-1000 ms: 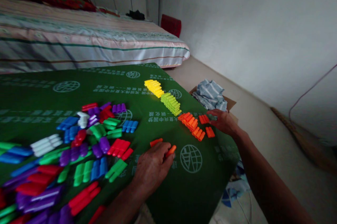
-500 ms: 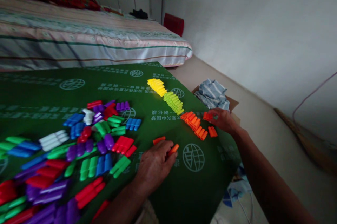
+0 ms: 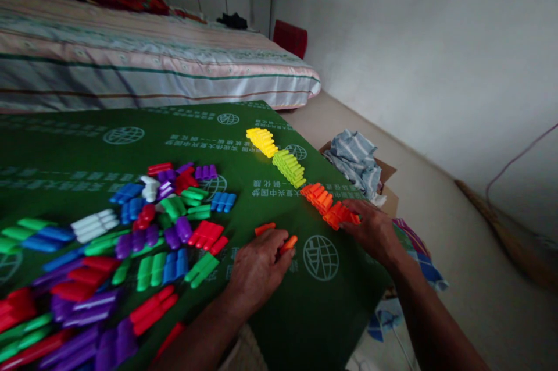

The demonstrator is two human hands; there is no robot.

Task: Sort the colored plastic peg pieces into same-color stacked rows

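My left hand (image 3: 261, 266) rests low over the green board (image 3: 322, 313), its fingers curled round an orange plastic tube piece (image 3: 288, 244). Another orange tube piece (image 3: 264, 228) sticks out beyond its knuckles. At the near end of a row of orange tube pieces (image 3: 317, 198), my right hand (image 3: 370, 228) has its fingertips closed on orange-red tube pieces (image 3: 337, 216), pressing them beside the others. Its fingers partly hide them. Continuing the line away from me are lime-green pieces (image 3: 288, 167) and yellow pieces (image 3: 261, 142).
Loose red, green, blue, purple and white tube pieces (image 3: 174, 266) cover the board's left side. Past the right edge stands a cardboard box (image 3: 387, 173) with striped cloth (image 3: 355, 159) in it. A bed (image 3: 174, 68) lies behind the board; a broom (image 3: 501, 231) is on the floor.
My right hand has come nearer, bringing its orange-red piece from beyond the row to the row's near end, where the separate pieces now sit together. My left hand has hardly moved.
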